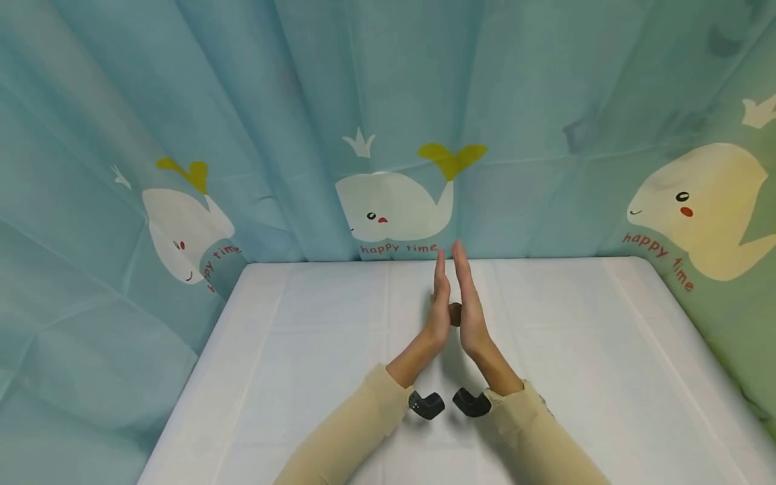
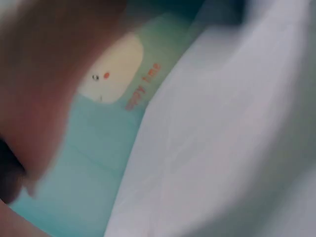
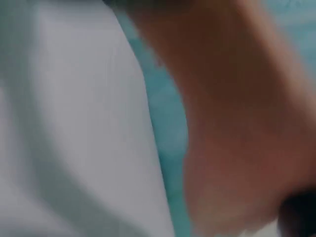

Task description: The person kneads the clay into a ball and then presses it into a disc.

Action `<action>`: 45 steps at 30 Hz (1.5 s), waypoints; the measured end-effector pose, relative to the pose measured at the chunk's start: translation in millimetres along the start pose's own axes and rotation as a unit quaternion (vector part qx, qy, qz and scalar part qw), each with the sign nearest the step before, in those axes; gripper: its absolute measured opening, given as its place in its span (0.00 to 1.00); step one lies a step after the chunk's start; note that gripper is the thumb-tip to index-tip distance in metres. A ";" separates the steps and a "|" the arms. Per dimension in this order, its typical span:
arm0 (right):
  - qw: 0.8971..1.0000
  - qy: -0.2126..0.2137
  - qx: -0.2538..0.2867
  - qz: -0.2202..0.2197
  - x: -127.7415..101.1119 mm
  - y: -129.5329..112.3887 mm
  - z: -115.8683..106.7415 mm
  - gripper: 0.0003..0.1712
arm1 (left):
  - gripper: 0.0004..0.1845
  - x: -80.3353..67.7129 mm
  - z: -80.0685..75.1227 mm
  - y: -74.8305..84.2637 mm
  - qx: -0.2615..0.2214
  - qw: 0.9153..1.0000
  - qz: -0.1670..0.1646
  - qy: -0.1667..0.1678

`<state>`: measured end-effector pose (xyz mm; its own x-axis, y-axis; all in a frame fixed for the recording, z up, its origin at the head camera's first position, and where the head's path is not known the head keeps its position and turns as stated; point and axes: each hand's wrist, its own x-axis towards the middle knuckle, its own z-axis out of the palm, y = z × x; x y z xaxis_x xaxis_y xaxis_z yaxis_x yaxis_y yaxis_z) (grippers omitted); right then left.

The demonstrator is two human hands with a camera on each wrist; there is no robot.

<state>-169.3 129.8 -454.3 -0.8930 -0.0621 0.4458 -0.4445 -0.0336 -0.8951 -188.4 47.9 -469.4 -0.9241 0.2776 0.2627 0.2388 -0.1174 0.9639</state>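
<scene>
While both palms face each other above the white table (image 1: pixel 315 316), left hand (image 1: pixel 439 310) and right hand (image 1: pixel 469 306) keep straight, empty fingers.

Head view evenly and softly lit, in sharp focus; faint shadows are cast on the white table (image 1: pixel 339 350) near the forearms, and no glare is seen. Curtain lines are bowed at the edges. Both wrist views are heavily blurred throughout.

Both wrist views are too blurred for you to read finger detail; your left hand (image 2: pixel 44 94) and right hand (image 3: pixel 242 123) are smeared shapes cut by the edges.
</scene>
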 end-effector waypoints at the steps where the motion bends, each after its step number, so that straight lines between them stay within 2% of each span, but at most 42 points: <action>1: 1.000 0.000 0.006 0.010 4.0 4.8 -4.8 0.32 | 0.35 -3.8 1.9 1.5 -0.002 1.000 0.014 -0.009; 5: 0.998 -0.002 0.045 0.044 5.3 24.8 -17.2 0.33 | 0.34 -12.9 7.5 14.1 -0.019 0.998 0.050 -0.035; 7: 0.996 -0.011 0.067 0.049 -2.9 30.5 -14.7 0.33 | 0.35 -9.5 6.2 20.2 -0.028 0.998 0.049 -0.036; 10: 0.996 -0.028 0.076 0.034 -18.2 29.3 -3.6 0.32 | 0.39 2.0 -1.8 24.3 0.008 0.999 0.046 -0.019; 13: 0.998 -0.035 0.058 0.006 -24.1 17.9 4.8 0.32 | 0.43 10.1 -8.6 16.6 0.064 0.997 0.032 0.004; 16: 1.000 -0.026 0.016 -0.009 -16.0 3.9 4.3 0.32 | 0.45 7.3 -8.7 3.1 0.090 0.996 0.016 0.003; 19: 1.000 -0.013 -0.024 0.008 -1.1 -0.2 -5.0 0.32 | 0.45 -3.1 -3.1 -2.1 0.071 0.997 0.013 -0.015; 23: 0.999 0.001 -0.020 0.038 9.0 14.3 -18.9 0.32 | 0.42 -12.0 5.0 10.7 0.037 0.998 0.021 -0.041; 26: 1.000 -0.005 0.002 0.029 0.0 23.2 -15.2 0.32 | 0.44 -6.2 3.8 19.9 0.043 0.998 0.028 -0.026; 30: 0.999 -0.028 0.039 0.019 -20.9 18.7 4.9 0.32 | 0.44 10.1 -7.1 20.6 0.044 0.998 0.031 0.017; 33: 0.999 -0.025 0.047 0.005 -23.9 6.3 12.2 0.32 | 0.41 15.3 -11.9 14.8 0.032 0.999 0.023 0.009; 36: 1.000 -0.021 0.015 -0.014 -13.2 -6.9 7.6 0.34 | 0.39 8.3 -8.9 7.8 0.008 1.000 0.020 -0.017; 39: 1.000 -0.021 -0.018 -0.014 3.2 -9.1 -3.8 0.35 | 0.38 -5.3 -1.7 7.9 -0.020 0.998 0.039 -0.036; 42: 1.000 -0.016 -0.001 0.002 12.2 1.5 -14.1 0.33 | 0.35 -15.5 4.2 17.9 -0.037 0.996 0.057 -0.050; 45: 0.999 -0.015 0.035 0.018 5.3 13.2 -12.5 0.32 | 0.35 -15.5 2.4 29.3 -0.036 0.996 0.063 -0.051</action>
<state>-180.8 141.5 -463.8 -0.9051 -0.0933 0.4149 -0.4060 -0.1008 -0.9083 -166.3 42.5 -445.1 -0.8520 0.3516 0.3879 0.3251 -0.2253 0.9184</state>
